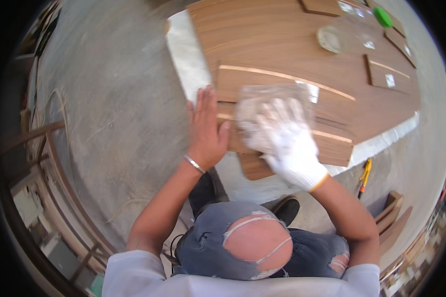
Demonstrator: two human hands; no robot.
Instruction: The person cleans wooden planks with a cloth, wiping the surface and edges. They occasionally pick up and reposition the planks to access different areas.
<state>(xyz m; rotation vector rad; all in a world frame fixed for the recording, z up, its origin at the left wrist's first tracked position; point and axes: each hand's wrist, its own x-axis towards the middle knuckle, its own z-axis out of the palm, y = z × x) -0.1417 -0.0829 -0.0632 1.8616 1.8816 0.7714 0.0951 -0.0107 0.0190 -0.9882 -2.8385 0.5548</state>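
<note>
My left hand (205, 129) is bare, its fingers stretched out flat along the left edge of a narrow brown wooden board (327, 101) with a pale stripe. In a white knitted glove, my right hand (291, 141) presses a crumpled whitish rag (248, 96) onto the boards, and both are blurred by motion. The rag hides part of a second striped board (332, 146) closer to me. Beneath them lies a large brown wooden panel (262, 34). A small white label (309, 91) shows beside the rag.
A clear plastic bottle (332, 39) with a green cap (382, 17) lies on the panel, near a small labelled board (389, 75). White sheeting (188, 54) sticks out underneath. A yellow-handled tool (365, 171) and wooden pieces (391, 218) rest at right. A wooden frame (59, 163) stands left.
</note>
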